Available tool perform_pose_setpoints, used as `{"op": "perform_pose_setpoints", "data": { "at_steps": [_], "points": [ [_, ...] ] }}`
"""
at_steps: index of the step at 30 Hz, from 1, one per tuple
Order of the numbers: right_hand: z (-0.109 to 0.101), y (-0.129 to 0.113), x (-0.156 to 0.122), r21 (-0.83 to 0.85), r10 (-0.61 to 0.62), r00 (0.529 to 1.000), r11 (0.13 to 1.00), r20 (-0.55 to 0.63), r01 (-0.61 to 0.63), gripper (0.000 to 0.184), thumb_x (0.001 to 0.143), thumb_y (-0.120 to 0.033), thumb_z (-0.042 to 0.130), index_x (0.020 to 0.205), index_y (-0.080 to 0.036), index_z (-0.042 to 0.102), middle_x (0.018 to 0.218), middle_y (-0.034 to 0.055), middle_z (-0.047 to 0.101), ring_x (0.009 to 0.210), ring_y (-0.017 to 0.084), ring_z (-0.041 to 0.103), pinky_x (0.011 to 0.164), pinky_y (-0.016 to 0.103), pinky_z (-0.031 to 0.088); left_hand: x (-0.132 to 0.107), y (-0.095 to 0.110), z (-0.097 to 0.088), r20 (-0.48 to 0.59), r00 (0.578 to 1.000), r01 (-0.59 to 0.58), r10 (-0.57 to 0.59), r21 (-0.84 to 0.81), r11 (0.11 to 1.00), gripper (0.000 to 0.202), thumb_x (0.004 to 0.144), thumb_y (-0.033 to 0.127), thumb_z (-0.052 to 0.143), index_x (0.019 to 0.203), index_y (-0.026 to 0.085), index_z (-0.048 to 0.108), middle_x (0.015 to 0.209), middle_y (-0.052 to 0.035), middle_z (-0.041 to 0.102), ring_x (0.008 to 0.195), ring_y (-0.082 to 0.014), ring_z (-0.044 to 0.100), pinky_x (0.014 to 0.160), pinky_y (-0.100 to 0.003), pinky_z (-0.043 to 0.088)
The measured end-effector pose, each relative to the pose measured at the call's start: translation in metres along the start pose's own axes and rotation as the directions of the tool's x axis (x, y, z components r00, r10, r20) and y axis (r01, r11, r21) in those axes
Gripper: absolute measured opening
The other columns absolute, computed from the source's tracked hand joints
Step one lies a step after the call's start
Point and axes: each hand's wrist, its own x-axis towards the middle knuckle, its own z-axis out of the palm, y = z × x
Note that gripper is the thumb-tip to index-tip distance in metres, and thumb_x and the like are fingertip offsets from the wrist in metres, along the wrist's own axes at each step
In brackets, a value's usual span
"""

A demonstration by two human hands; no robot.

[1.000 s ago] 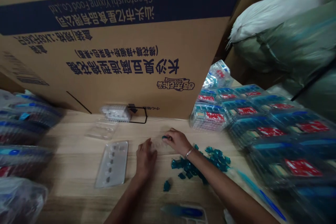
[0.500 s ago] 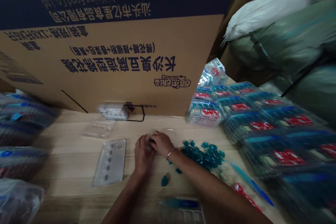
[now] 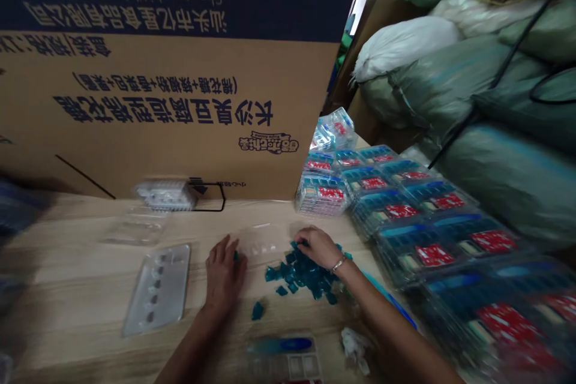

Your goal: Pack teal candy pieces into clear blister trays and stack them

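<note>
My left hand [image 3: 224,273] rests on the table by a clear plastic tray [image 3: 261,240], its fingers curled. Between thumb and forefinger shows a small teal wrapped piece [image 3: 235,256]. At the upper edge of a pile of teal pieces [image 3: 308,273], my right hand [image 3: 320,249] is closed in a pinch, with dark teal at its fingertips; exactly what it grips is partly hidden. One lone teal piece [image 3: 257,311] lies in front of the pile. A white tray [image 3: 159,288] with a row of small hollows lies left of my left hand.
A large cardboard box [image 3: 180,150] stands behind. Stacks of filled clear packs [image 3: 405,213] line the right, below large sacks [image 3: 427,84]. Nested trays [image 3: 166,194] sit against the box. Close by are a partly filled pack [image 3: 288,363] and crumpled white material [image 3: 356,348].
My hands have moved apart. The right went from beside the left over to the teal pile; the left stays by the clear tray. The view has swung to the right.
</note>
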Motion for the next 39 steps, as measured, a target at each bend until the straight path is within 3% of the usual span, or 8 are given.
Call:
{"op": "perform_pose_setpoints", "data": {
  "at_steps": [5,10,14,20,23,28,34,39],
  "points": [
    [-0.002,-0.025,-0.01,0.054,-0.085,0.995,0.995,-0.057,0.088,0.015,0.075,-0.007,0.054,0.077,-0.018,0.063,0.076,0.0021,0.063,0.078,0.017,0.055,0.072,0.026,0.04,-0.006,0.038,0.0,0.138,0.983,-0.075,0.123,-0.314,0.946,0.028,0.084,0.021,0.047,0.109,0.02,0.058,0.113,-0.0097,0.061,0.106,-0.0214,0.055,0.091,-0.039,0.047],
    [-0.002,-0.02,0.0,-0.027,-0.008,0.999,1.0,-0.049,0.007,0.014,0.078,-0.011,0.054,0.083,-0.018,0.065,0.083,0.0055,0.065,0.085,0.019,0.056,0.074,0.028,0.04,0.004,0.054,0.008,0.232,0.97,-0.003,0.069,-0.276,0.961,0.027,0.077,0.016,0.05,0.101,0.018,0.063,0.106,-0.011,0.062,0.1,-0.0259,0.056,0.091,-0.047,0.045],
    [0.004,-0.016,0.011,0.005,-0.036,0.999,0.999,0.021,0.036,0.018,0.071,-0.006,0.056,0.081,-0.018,0.066,0.081,0.004,0.066,0.079,0.017,0.058,0.072,0.026,0.041,0.005,0.053,0.004,0.227,0.972,0.143,-0.064,-0.349,0.926,0.021,0.075,0.018,0.052,0.091,0.019,0.065,0.089,-0.0089,0.064,0.086,-0.025,0.059,0.081,-0.044,0.048],
    [0.01,-0.032,-0.003,0.244,-0.018,0.996,0.969,-0.085,0.039,0.016,0.073,-0.009,0.051,0.078,-0.019,0.062,0.072,-0.0003,0.064,0.067,0.013,0.057,0.064,0.022,0.041,-0.002,0.067,0.004,0.408,0.877,0.467,-0.253,-0.602,0.648,0.022,0.073,0.029,0.058,0.092,0.017,0.061,0.077,-0.0042,0.065,0.064,-0.0166,0.061,0.059,-0.027,0.048],
    [0.011,-0.027,0.0,0.118,0.037,0.993,0.993,-0.113,-0.024,0.014,0.075,-0.012,0.052,0.079,-0.018,0.063,0.076,0.0025,0.063,0.072,0.015,0.057,0.066,0.024,0.04,-0.002,0.07,0.008,0.361,0.901,0.407,-0.239,-0.518,0.753,0.019,0.072,0.024,0.057,0.089,0.018,0.062,0.08,-0.0048,0.064,0.063,-0.0161,0.059,0.059,-0.028,0.046],
    [0.009,-0.021,0.013,-0.016,0.023,0.997,1.0,0.076,-0.022,0.013,0.068,-0.009,0.056,0.073,-0.018,0.063,0.075,0.0031,0.064,0.076,0.017,0.057,0.069,0.025,0.039,-0.003,0.069,0.001,0.329,0.928,0.309,-0.175,-0.414,0.856,0.013,0.07,0.019,0.056,0.08,0.019,0.065,0.077,-0.0055,0.063,0.069,-0.0187,0.058,0.066,-0.032,0.046],
    [0.014,-0.056,-0.011,0.249,-0.022,0.999,0.968,-0.026,0.027,0.01,0.068,-0.011,0.052,0.072,-0.019,0.056,0.065,-0.0015,0.057,0.061,0.012,0.051,0.058,0.022,0.036,-0.005,0.079,-0.002,0.459,0.833,0.553,-0.309,-0.713,0.432,0.02,0.065,0.029,0.061,0.081,0.018,0.062,0.075,-0.0038,0.065,0.067,-0.0165,0.059,0.064,-0.028,0.047],
    [0.033,-0.06,-0.025,0.77,-0.03,0.987,0.629,0.161,-0.107,0.016,0.07,-0.032,0.061,0.069,-0.018,0.053,0.067,-0.0022,0.057,0.06,0.01,0.05,0.054,0.021,0.037,-0.01,0.08,-0.003,0.431,0.807,0.563,-0.403,-0.766,0.309,0.012,0.056,0.026,0.065,0.063,0.019,0.057,0.06,0.0009,0.06,0.058,-0.0146,0.056,0.058,-0.026,0.047]
  ]
}}
